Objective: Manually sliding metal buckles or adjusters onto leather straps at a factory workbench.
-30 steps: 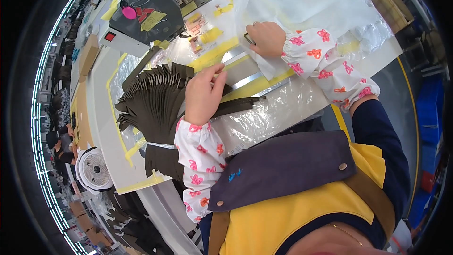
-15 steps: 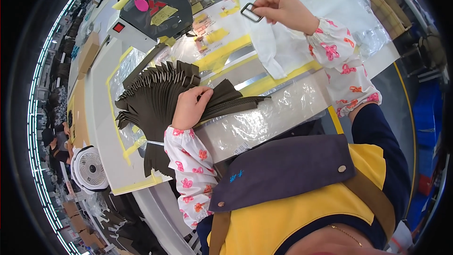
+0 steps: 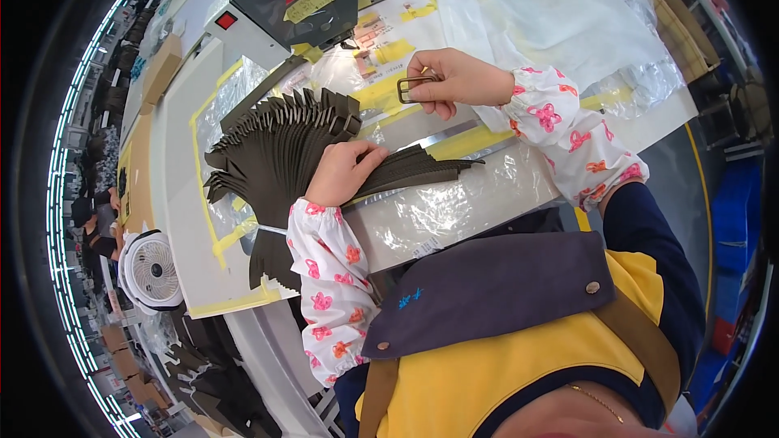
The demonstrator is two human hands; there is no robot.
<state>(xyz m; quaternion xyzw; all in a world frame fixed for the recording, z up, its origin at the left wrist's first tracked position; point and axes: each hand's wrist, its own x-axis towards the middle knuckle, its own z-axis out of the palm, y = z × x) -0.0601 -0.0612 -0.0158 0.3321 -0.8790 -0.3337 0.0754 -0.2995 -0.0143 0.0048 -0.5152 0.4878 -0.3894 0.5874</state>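
A bundle of dark olive webbing straps point(image 3: 272, 154) lies fanned out on the table, gathered by a white tie at its near end. Over its right side rests my left hand point(image 3: 345, 172), fingers curled and closed on a strap; the exact grip is partly hidden. Strap ends point(image 3: 422, 169) stick out to the right beyond that hand. My right hand point(image 3: 461, 79) pinches a dark rectangular metal buckle point(image 3: 401, 91) between thumb and fingers, in the air up and to the right of the left hand. Buckle and straps are apart.
A grey machine point(image 3: 296, 4) with a red switch stands behind the straps. White plastic sheeting point(image 3: 552, 20) covers the far right of the table, beside a cardboard box point(image 3: 682, 28). Yellow tape point(image 3: 466, 144) marks the tabletop. A white fan point(image 3: 152, 270) stands left.
My right hand has come down and to the left with the buckle, closer to the straps. The left hand stays on the strap bundle; the whole view has shifted slightly.
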